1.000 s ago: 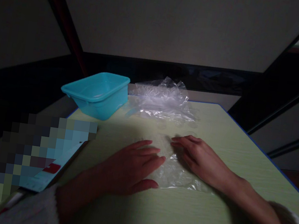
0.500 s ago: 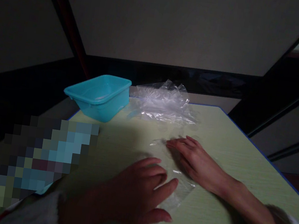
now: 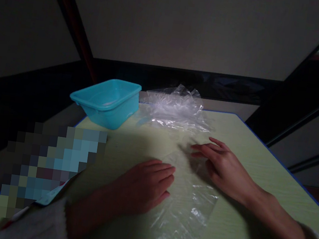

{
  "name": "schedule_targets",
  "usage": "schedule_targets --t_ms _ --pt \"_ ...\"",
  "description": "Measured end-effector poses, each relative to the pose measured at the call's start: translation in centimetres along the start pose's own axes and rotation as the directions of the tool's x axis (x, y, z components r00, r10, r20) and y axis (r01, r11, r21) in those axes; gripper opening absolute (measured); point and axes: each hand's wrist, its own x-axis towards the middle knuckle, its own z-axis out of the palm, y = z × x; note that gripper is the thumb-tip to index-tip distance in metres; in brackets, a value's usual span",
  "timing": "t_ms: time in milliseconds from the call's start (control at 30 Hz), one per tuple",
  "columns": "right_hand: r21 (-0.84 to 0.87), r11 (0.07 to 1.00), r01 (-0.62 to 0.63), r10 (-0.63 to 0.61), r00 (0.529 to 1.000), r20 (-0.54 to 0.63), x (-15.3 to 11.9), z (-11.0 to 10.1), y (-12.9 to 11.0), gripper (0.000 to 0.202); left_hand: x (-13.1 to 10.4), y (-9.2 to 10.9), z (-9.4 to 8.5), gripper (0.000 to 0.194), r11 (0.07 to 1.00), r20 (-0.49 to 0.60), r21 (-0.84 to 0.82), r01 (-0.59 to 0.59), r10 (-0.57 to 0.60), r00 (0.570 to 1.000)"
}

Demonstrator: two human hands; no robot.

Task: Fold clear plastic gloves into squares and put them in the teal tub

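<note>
A clear plastic bag (image 3: pixel 190 215) lies spread and wrinkled on the pale green table (image 3: pixel 260 165), running toward the near edge. At its left side my left hand (image 3: pixel 148 187) rests palm down, fingers stretched out and close together; whether it presses on the film I cannot tell. Over the bag's upper right part hovers my right hand (image 3: pixel 221 165), fingers apart, casting a shadow and holding nothing visible.
A heap of crumpled clear plastic bags (image 3: pixel 175 110) sits at the table's far side. To its left stands a turquoise plastic basin (image 3: pixel 109 114). A pixelated object with a light blue edge (image 3: pixel 47 196) lies at the left. A pale wall panel rises behind.
My left hand has shifted slightly left, its fingers drawing together. My right hand has lifted and moved right, its fingers coming away from the bag. More of the bag shows, flattened toward the near edge.
</note>
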Motion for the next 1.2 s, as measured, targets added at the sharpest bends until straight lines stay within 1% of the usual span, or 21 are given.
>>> schedule_targets --t_ms 67,167,233,300,333,400,500,567,667,800,900,967,1100,1133,1200 --pt "-0.007 1.0 -0.009 0.009 1.0 0.002 0.0 0.0 0.0 0.048 -0.1 0.4 0.2 0.019 1.0 0.005 0.023 0.021 -0.021 1.0" --pt "0.005 1.0 -0.015 0.014 1.0 0.011 0.0 0.0 0.0 0.047 -0.2 1.8 0.2 0.017 0.994 0.002 0.082 0.072 -0.072 0.997" --pt "0.025 0.999 -0.022 0.022 1.0 0.011 0.0 -0.1 0.0 0.044 -0.1 2.7 0.0 0.017 0.989 -0.027 0.118 0.091 -0.088 0.996" --pt "0.053 0.998 -0.043 0.042 0.999 0.011 -0.1 -0.1 -0.1 0.04 0.0 3.0 -0.3 0.017 0.987 -0.089 0.124 0.098 -0.087 0.992" --pt "0.073 0.996 -0.048 0.047 0.999 0.014 -0.1 -0.1 -0.1 0.038 0.0 2.9 -0.5 0.017 0.988 -0.122 0.115 0.1 -0.085 0.989" --pt "0.122 0.992 -0.014 0.012 1.0 0.022 -0.1 0.1 -0.1 0.035 0.2 2.4 -0.7 0.017 0.989 -0.186 0.085 0.118 -0.101 0.977" --pt "0.165 0.984 0.066 -0.074 0.996 0.045 0.0 0.5 -0.2 0.033 0.4 1.2 -0.8 0.018 0.98 -0.228 0.04 0.196 -0.182 0.956" --pt "0.157 0.984 0.084 -0.096 0.993 0.074 0.1 0.7 -0.3 0.031 0.3 0.7 -0.6 0.017 0.972 -0.221 0.016 0.236 -0.227 0.949" --pt "0.125 0.988 0.086 -0.099 0.99 0.104 0.1 0.8 -0.3 0.023 0.2 0.4 -0.1 0.015 0.968 -0.174 -0.02 0.251 -0.251 0.952" --pt "0.115 0.992 0.052 -0.063 0.994 0.087 0.1 0.5 -0.4 0.017 0.1 0.7 0.4 0.018 0.962 -0.135 -0.059 0.266 -0.271 0.953" --pt "0.144 0.989 0.016 -0.03 0.995 0.095 0.1 0.4 -0.6 0.015 0.1 0.9 0.5 0.024 0.954 -0.134 -0.108 0.28 -0.293 0.946" --pt "0.181 0.983 -0.033 0.018 0.996 0.086 0.1 0.5 -0.8 0.014 0.0 0.8 0.5 0.028 0.943 -0.137 -0.143 0.3 -0.319 0.938" --pt "0.351 0.926 -0.142 0.13 0.99 0.058 0.1 0.9 -1.2 0.018 -0.1 0.4 0.6 0.029 0.935 -0.157 -0.164 0.315 -0.34 0.927" --pt "0.403 0.903 -0.152 0.133 0.988 0.074 0.1 0.9 -1.3 0.019 -0.2 0.3 0.6 0.029 0.937 -0.163 -0.158 0.31 -0.335 0.928" --pt "0.481 0.864 -0.147 0.1 0.987 0.122 0.1 0.9 -1.4 0.021 -0.3 0.0 0.7 0.029 0.943 -0.167 -0.143 0.302 -0.324 0.931"
